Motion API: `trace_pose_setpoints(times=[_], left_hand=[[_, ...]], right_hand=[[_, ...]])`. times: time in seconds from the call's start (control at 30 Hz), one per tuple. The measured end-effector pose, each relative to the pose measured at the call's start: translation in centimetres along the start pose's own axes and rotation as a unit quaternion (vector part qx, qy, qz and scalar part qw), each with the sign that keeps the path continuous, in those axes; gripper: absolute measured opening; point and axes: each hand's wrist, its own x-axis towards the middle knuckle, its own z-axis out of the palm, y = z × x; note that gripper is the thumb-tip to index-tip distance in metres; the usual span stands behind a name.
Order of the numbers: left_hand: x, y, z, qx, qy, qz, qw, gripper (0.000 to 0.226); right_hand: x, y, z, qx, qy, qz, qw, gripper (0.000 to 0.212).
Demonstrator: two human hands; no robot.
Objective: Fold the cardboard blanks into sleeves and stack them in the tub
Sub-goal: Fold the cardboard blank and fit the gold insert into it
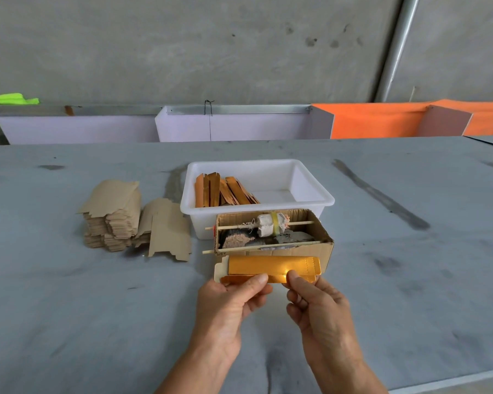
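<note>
I hold a gold-faced cardboard blank flat in front of me, its near edge folded over. My left hand pinches its lower left edge with the thumb on top. My right hand pinches the lower right edge the same way. Beyond it stands a white tub with several folded gold sleeves leaning in its left half. A stack of flat brown blanks lies on the table to the left, with one loose blank leaning against it.
A small open cardboard box sits between the held blank and the tub; it holds two thin sticks, a cloth-wrapped roll and a grey glue mess. The grey table stretches wide on both sides. White and orange panels line the back edge.
</note>
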Motion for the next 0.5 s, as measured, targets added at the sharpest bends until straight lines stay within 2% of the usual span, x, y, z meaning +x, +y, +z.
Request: trace_pose_setpoints(times=[0.13, 0.37, 0.43, 0.5], left_hand=[[0.2, 0.1, 0.2, -0.043, -0.004, -0.004, 0.999, 0.032], [0.8, 0.0, -0.1, -0.044, 0.033, 0.040, 0.998, 0.025], [1.2, 0.0, -0.3, -0.047, 0.039, 0.049, 0.997, 0.022], [1.6, 0.0, -0.7, -0.051, 0.044, 0.057, 0.996, 0.021]], right_hand=[[0.0, 0.0, 0.5, -0.018, 0.001, 0.003, 1.000, 0.010], [0.5, 0.0, 1.1, -0.056, -0.002, -0.005, 0.998, 0.008], [0.9, -0.3, 1.1, -0.091, 0.002, -0.031, 0.995, 0.010], [1.5, -1.1, 0.8, -0.140, 0.041, -0.113, 0.983, 0.009]])
